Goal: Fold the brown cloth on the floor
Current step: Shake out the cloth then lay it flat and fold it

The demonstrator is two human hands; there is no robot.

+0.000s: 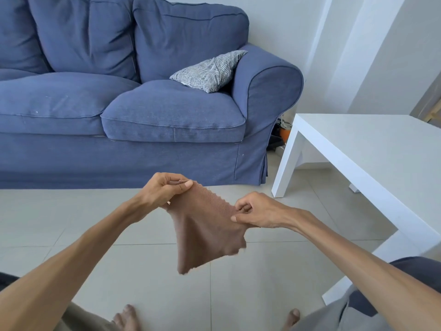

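Observation:
The brown cloth (206,232) hangs in the air above the tiled floor (59,220), held by its upper edge. My left hand (162,188) pinches the upper left corner between thumb and fingers. My right hand (256,212) pinches the upper right corner, a little lower than the left. The cloth's zigzag top edge runs taut between the two hands, and its lower part droops loose with a ragged bottom corner.
A blue sofa (143,111) with a striped cushion (210,70) fills the far side. A white low table (365,149) stands at the right, close to my right arm. My bare feet (126,318) rest on the tiles at the bottom.

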